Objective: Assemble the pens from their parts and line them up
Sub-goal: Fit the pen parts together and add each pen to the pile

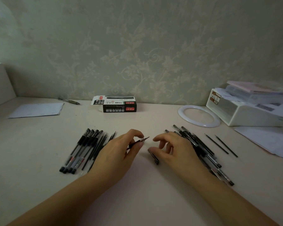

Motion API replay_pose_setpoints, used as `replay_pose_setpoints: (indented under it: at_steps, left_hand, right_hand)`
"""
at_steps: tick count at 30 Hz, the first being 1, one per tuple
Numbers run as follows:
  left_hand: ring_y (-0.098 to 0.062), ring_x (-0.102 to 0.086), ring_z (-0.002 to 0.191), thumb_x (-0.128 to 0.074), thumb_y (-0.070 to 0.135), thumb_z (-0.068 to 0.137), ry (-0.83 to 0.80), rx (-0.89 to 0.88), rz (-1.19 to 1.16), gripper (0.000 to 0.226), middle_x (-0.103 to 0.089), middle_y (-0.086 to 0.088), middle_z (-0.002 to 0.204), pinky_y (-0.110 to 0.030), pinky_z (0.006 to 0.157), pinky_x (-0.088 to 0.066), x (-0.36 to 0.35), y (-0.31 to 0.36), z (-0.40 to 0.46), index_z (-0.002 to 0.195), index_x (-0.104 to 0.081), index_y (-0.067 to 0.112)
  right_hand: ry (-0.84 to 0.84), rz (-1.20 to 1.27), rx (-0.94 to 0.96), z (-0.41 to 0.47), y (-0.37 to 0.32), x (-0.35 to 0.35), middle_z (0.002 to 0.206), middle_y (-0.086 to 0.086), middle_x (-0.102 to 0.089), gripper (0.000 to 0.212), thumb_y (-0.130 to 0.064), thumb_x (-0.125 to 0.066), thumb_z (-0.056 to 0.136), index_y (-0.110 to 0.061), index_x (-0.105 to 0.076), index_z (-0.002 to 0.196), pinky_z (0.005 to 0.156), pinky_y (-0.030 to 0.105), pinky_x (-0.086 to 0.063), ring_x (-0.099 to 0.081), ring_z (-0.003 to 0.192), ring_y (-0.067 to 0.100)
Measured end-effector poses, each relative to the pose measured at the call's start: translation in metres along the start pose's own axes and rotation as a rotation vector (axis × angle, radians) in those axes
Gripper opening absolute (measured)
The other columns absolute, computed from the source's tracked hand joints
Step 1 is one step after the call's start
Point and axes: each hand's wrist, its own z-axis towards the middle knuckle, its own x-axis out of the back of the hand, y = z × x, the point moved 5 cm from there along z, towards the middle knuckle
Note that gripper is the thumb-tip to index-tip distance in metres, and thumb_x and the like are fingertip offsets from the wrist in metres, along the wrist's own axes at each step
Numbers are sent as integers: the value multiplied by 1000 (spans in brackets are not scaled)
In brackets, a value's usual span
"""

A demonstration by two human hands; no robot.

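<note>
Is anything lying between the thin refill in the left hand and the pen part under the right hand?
Nothing visible: only bare desk separates the refill pinched by the left hand from the pen barrel under the right hand.

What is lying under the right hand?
A short black pen part pokes out beneath the right hand, whose wrist covers the pile of dark pens; the rest is hidden.

L hand pinches refill, tip toward R hand; R fingers curled over pen barrel on desk.
</note>
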Motion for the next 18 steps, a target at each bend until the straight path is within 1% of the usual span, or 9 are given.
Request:
replay_pose_setpoints:
  at_steps: [1,3,6,8,10,11,13,15,18]
  left_hand:
    - [1,-54,69,-39,48,93,-8,2,40,26,-56,22,80,-17,59,-42,0,-1,0,111,-53,36]
    - [-3,-54,74,-40,44,96,-40,-8,125,21,-59,21,88,-27,64,-49,0,0,-2,110,-53,36]
    - [-6,-56,79,-42,40,98,-80,-11,225,16,-63,16,97,-31,64,-50,-1,0,-4,109,-53,37]
    - [-6,-57,81,-41,41,98,-74,0,280,17,-61,15,97,-30,64,-50,1,-2,-4,110,-52,38]
    - [-6,-57,82,-41,40,98,-66,-1,296,18,-59,15,97,-30,63,-50,3,-1,-3,110,-53,38]
    - [-6,-57,82,-40,40,98,-62,-9,287,18,-59,15,97,-31,63,-50,4,0,-3,110,-53,38]
    - [-6,-56,78,-40,41,98,-43,-40,259,18,-57,16,93,-32,60,-50,6,4,-2,109,-53,38]
    - [-4,-53,72,-40,42,98,-21,-78,241,17,-56,16,89,-30,57,-48,6,9,-2,108,-53,39]
    - [-3,-52,72,-42,41,98,-5,-95,169,14,-58,18,90,-31,58,-49,7,12,-1,106,-53,39]
  right_hand:
    - [18,-61,9,1,1,1,86,-10,-60,22,-32,-76,83,-25,-72,103,68,12,-43,-55,68,7]
    - [-14,-127,20,2,4,-1,88,-7,-58,18,-23,-73,87,-19,-72,105,69,8,-41,-54,68,4]
    - [-79,-190,50,2,5,-6,85,-4,-57,8,-16,-71,88,-14,-75,95,69,6,-37,-50,68,0]
    - [-32,-159,56,3,4,-3,81,-4,-63,4,-12,-71,87,-14,-75,87,69,9,-40,-54,67,2]
    - [48,43,2,4,5,3,75,-7,-69,5,-12,-72,86,-15,-75,84,67,12,-46,-61,67,3]
    - [56,199,-39,4,6,4,73,-7,-70,5,-11,-73,86,-15,-75,84,66,13,-48,-63,65,2]
    - [9,465,-83,4,3,0,76,-3,-73,8,-8,-72,86,-15,-75,87,64,15,-51,-65,64,5]
    - [-48,561,-77,2,-2,-5,77,2,-74,11,-4,-72,86,-14,-75,88,65,16,-52,-67,66,9]
    - [-86,552,-45,-1,-7,-12,80,5,-74,14,-5,-71,86,-17,-76,89,69,21,-55,-70,73,19]
